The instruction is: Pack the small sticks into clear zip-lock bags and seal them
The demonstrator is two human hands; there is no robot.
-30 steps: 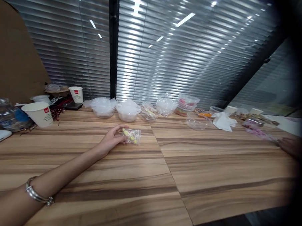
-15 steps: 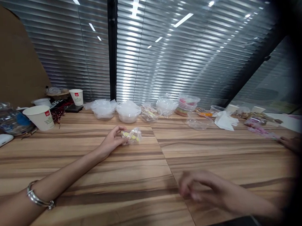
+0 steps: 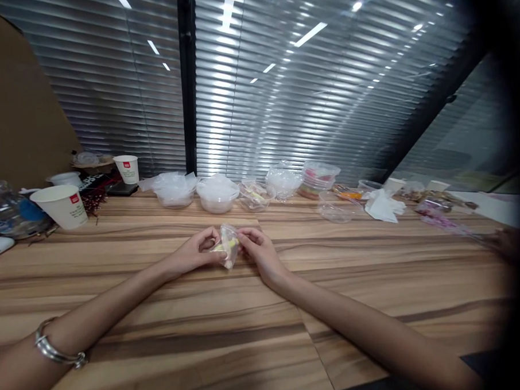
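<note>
Between my two hands, a little above the wooden table (image 3: 170,302), is a small clear plastic bag (image 3: 228,251) with something yellow and whitish in it; what that is I cannot make out. My left hand (image 3: 200,250) pinches the bag's left side between thumb and fingers. On its right side my right hand (image 3: 262,253) grips the edge with thumb and fingertips. Behind the hands stands a clear plastic bowl (image 3: 256,196) holding similar yellow and whitish pieces.
Lidded plastic bowls (image 3: 218,195), a crumpled clear bag (image 3: 284,181) and stacked containers (image 3: 317,178) line the back. White tissue (image 3: 383,205) lies right of a clear lid (image 3: 337,209). Paper cups (image 3: 62,208) and a bottle (image 3: 11,211) stand left. Another person's hand (image 3: 505,243) is at far right.
My right hand has come up from the lower right and taken the bag's right side. The bag now stands more upright in my left hand. The view has shifted slightly.
</note>
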